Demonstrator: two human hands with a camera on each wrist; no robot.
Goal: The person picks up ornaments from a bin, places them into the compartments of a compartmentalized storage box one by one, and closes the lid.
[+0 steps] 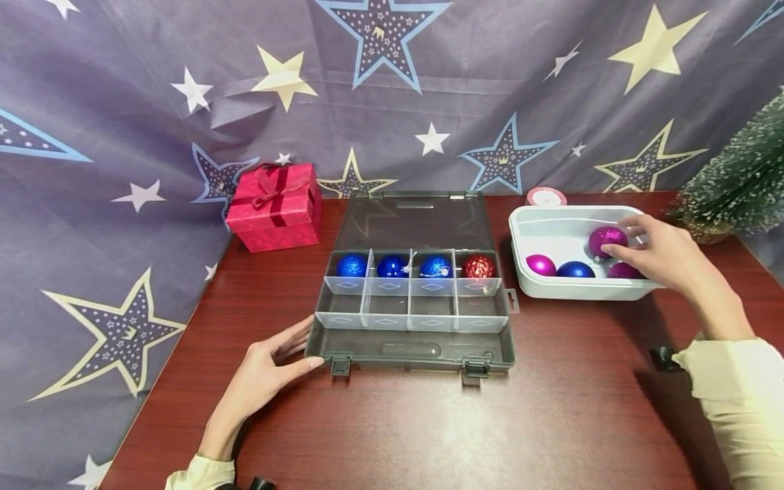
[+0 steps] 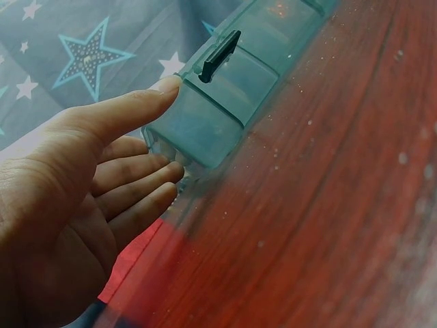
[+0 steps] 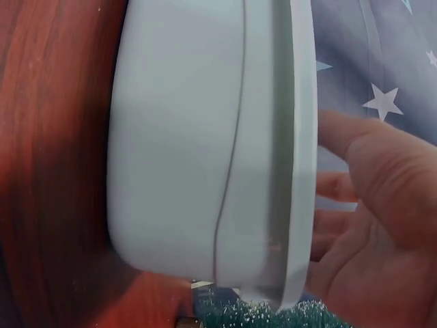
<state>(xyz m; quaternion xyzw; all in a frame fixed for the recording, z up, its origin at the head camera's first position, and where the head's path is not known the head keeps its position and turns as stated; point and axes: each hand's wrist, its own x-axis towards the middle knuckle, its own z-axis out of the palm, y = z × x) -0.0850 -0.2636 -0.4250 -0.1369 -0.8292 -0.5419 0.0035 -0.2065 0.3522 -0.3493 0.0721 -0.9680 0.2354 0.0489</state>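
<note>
The counter (image 1: 422, 435) lies under both hands. Just to the right of the left hand (image 1: 272, 371) is the grey divided box (image 1: 410, 350), with its lid folded back; the white container (image 1: 578, 291) is below the right hand (image 1: 667, 252). The left hand is wide open: its fingers are nearly straight at the side of the box, and its thumb lies at the front corner. The right hand is partly closed, its thumb and fingers pinching a purple glitter ball (image 1: 606, 238) within the container; whether this ball touches the bottom, I cannot tell. Under the right hand is another purple ball (image 1: 625, 271), and to its left lie a blue ball (image 1: 576, 270) and a pink ball (image 1: 541, 264). Beyond the left hand, the box's back row holds three blue balls (image 1: 352, 266) and one red ball (image 1: 478, 266).
</note>
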